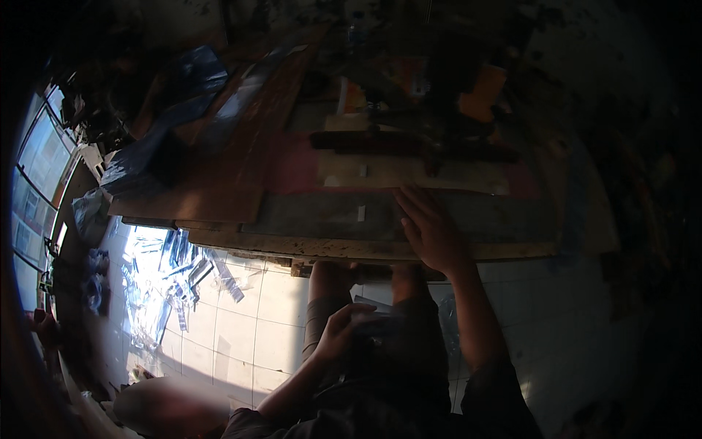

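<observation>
My right hand (431, 228) reaches over the worktable with its fingers stretched out. Its fingertips are at the near edge of a beige strip (417, 178) that lies under a dark horizontal bar (409, 143). My left hand (341, 331) is low over my lap, its fingers curled around something. A dark, flat, slightly shiny shape (377, 323) is beside those fingers, too dim and blurred to name. One small pale piece (361, 214) lies on the grey tabletop left of my right hand, and another (363, 170) is on the beige strip.
The worktable's worn wooden front edge (351, 247) runs above my knees. Brown board (197, 203) and shiny plastic sheets (245, 95) cover its left side. An orange part (482, 95) stands at the back. Plastic scraps (183, 274) litter the sunlit tiled floor at left.
</observation>
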Action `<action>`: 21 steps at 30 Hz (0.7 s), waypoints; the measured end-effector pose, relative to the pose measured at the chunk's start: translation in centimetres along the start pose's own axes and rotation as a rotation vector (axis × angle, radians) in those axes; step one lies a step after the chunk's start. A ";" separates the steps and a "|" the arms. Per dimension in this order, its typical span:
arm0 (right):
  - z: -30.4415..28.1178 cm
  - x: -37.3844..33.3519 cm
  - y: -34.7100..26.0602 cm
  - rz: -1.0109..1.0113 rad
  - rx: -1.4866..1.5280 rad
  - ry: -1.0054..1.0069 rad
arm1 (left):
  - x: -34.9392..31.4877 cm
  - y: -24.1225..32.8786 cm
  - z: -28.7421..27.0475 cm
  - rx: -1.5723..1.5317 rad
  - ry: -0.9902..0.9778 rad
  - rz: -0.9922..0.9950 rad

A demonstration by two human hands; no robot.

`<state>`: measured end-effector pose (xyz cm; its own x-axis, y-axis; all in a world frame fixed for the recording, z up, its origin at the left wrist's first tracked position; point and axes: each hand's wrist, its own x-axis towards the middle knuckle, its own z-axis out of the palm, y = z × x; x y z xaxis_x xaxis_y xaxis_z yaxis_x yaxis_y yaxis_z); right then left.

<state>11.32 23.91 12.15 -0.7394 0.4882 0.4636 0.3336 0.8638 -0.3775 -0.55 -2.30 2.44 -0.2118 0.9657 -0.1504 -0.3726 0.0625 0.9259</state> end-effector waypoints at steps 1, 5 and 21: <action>-0.6 -1.0 -0.7 0.018 0.001 -0.004 | 0.0 -0.1 -0.1 0.012 -0.001 0.013; -0.5 -5.7 -1.1 0.049 -0.124 0.061 | 0.1 -0.8 -0.4 0.002 -0.006 0.010; 13.9 -15.2 5.1 0.106 -0.317 0.661 | 0.6 -1.0 -0.8 0.096 -0.002 -0.036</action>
<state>16.14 19.13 -7.98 -0.2212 0.4578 0.8611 0.6108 0.7534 -0.2436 -1.06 -2.01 1.18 -0.1985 0.9628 -0.1833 -0.2915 0.1206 0.9489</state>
